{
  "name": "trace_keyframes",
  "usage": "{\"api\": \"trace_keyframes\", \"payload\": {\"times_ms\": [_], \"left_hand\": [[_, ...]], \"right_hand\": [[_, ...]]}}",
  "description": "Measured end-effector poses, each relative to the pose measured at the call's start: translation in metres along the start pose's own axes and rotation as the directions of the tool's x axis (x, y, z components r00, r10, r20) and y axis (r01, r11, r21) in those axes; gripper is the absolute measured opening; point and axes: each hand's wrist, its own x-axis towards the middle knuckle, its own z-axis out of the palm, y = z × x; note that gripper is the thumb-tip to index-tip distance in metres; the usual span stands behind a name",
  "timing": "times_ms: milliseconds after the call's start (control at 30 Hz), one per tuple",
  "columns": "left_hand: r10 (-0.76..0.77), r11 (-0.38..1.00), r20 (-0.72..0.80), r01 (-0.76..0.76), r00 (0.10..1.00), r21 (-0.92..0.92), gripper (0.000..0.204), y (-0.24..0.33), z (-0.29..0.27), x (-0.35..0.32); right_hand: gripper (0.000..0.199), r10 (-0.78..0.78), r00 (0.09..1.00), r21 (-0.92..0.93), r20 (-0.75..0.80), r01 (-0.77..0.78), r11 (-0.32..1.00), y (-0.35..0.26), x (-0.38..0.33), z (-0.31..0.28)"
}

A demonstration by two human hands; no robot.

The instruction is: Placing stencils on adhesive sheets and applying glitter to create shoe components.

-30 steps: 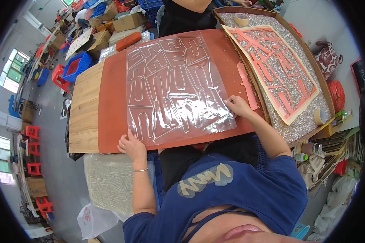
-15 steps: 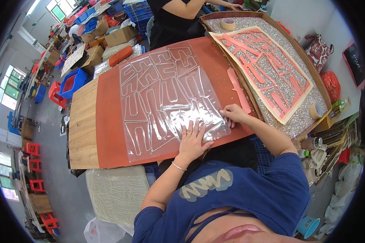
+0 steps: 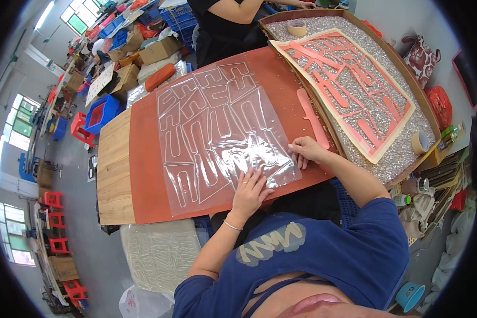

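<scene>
Workbench (image 3: 114,175) of pale wood fills the middle of the view, and most of it lies under a large rust-orange board (image 3: 143,175) that runs from the person's lap away toward a co-worker in black (image 3: 222,26) at the far end. To the right, touching the board's edge, stands a wooden tray (image 3: 403,159) filled with glittering granules, with a cream-framed orange stencil (image 3: 350,85) lying on them and two rolls of tape (image 3: 420,142) at its rim. On the board lies the clear plastic sheet (image 3: 217,127), cut through with long outlined shapes and glossy where light catches it. The chief change is in the left hand (image 3: 249,191): a second ago it lay at the sheet's near left corner, half a second ago it was nearer the middle, and now it presses flat, fingers spread, on the near right part of the sheet, close to the right hand (image 3: 305,151). That hand has stayed at the sheet's right edge, fingers curled down on the film; whether it pinches the edge or only presses it I cannot tell. The sweep reads as smoothing the film down onto the board toward that held edge. A loose orange strip (image 3: 312,119) lies just beyond the right hand.
</scene>
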Motion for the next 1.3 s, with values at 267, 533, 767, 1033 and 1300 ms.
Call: {"api": "trace_keyframes", "payload": {"times_ms": [267,533,767,1033,1300], "left_hand": [[0.122,0.986,-0.003,-0.122,0.993,-0.112,0.052,0.038,0.017,0.051],[0.32,0.922,-0.127,-0.34,0.939,-0.184,0.025,0.037,0.047,0.056],[0.131,0.851,-0.102,-0.165,0.986,-0.499,0.016,0.046,0.044,0.06],[0.174,0.951,0.003,-0.167,0.985,-0.26,0.018,0.05,0.059,0.06],[-0.315,0.444,0.613,0.683,0.725,-0.58,0.026,0.048,0.028,0.08]], "right_hand": [[0.03,0.021,1.0,-0.005,-0.008,-0.021,1.0,0.004,-0.002,-0.007],[0.039,0.27,0.913,-0.252,0.306,-0.195,0.948,-0.001,-0.011,-0.018],[0.04,0.28,0.905,-0.094,0.322,-0.263,0.96,0.011,-0.044,-0.007],[0.021,0.121,0.969,0.195,0.214,-0.164,0.967,0.035,-0.061,-0.003],[0.016,-0.012,0.995,0.131,0.094,0.0,0.991,0.028,-0.068,0.015]]}}
